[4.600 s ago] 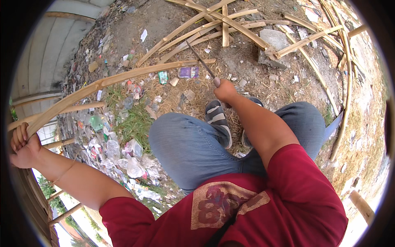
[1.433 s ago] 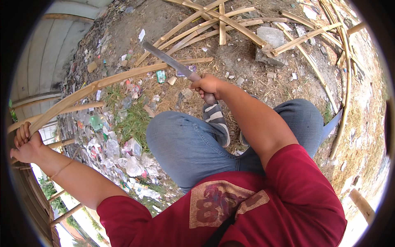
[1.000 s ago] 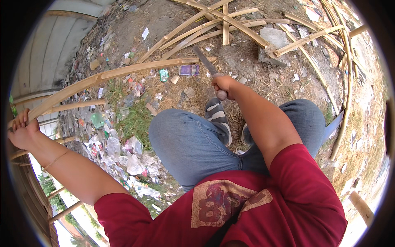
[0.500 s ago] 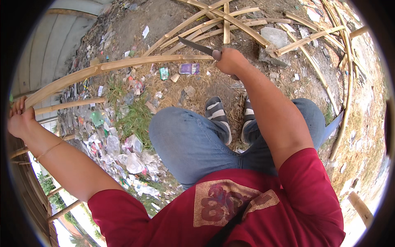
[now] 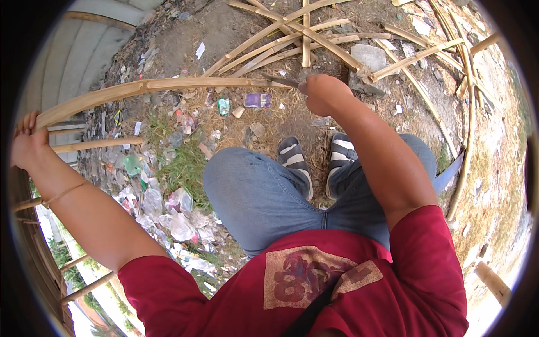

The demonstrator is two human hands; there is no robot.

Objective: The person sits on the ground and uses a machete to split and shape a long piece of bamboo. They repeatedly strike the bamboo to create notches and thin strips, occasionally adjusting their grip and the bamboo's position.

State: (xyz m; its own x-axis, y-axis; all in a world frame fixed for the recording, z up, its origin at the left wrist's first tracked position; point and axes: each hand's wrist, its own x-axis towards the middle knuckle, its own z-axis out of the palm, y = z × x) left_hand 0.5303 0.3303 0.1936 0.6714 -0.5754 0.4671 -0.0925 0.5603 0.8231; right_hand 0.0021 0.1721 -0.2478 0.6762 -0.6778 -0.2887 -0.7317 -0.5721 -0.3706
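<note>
A long split bamboo strip (image 5: 185,83) stretches across in front of me from the far left toward the middle. My left hand (image 5: 29,143) is closed round its left end, close to the picture's rim. In my right hand (image 5: 328,95) is a knife, gripped in a fist that hides most of the handle. The dark knife blade (image 5: 285,82) points left and meets the strip's right end; the exact contact cannot be made out.
Several bamboo strips (image 5: 331,48) lie crossed on the ground ahead, beside a grey stone block (image 5: 368,56). More strips (image 5: 470,112) lie at the right. Plastic litter (image 5: 168,210) covers ground at the left near a grey wall (image 5: 67,62). My sandalled feet (image 5: 295,157) are below the strip.
The knife blade has come down from above the strip to its right end and now lies flatter. My right hand has shifted slightly right and down. The left hand keeps its grip.
</note>
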